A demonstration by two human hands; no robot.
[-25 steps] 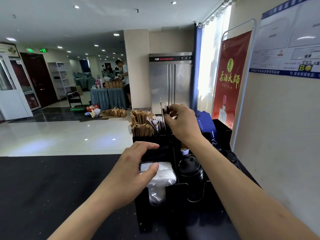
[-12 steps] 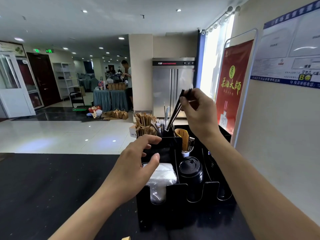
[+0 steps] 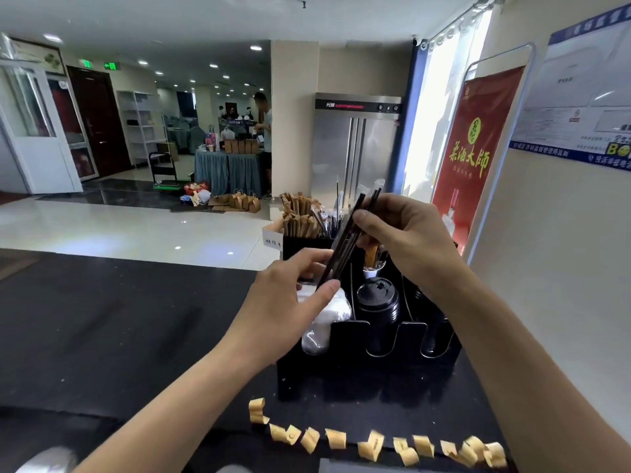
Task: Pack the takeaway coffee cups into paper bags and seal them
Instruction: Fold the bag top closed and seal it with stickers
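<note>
Now the right hand (image 3: 406,240) pinches the top of a few black straws (image 3: 345,244), which slant down-left from far to near. Their low ends meet the left hand (image 3: 290,302), curling round them, above the caddy (image 3: 368,373) holding lidded cups (image 3: 377,302).

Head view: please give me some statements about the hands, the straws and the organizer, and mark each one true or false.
1. The right hand pinches the upper part of the black straws. True.
2. The left hand lies flat on the counter. False: it is raised, its fingers at the lower end of the straws.
3. A stack of black lids stands in a slot of the black organizer. True.
4. The gold stickers are stuck on a paper bag. False: they lie in a row along the near edge of the counter.
</note>
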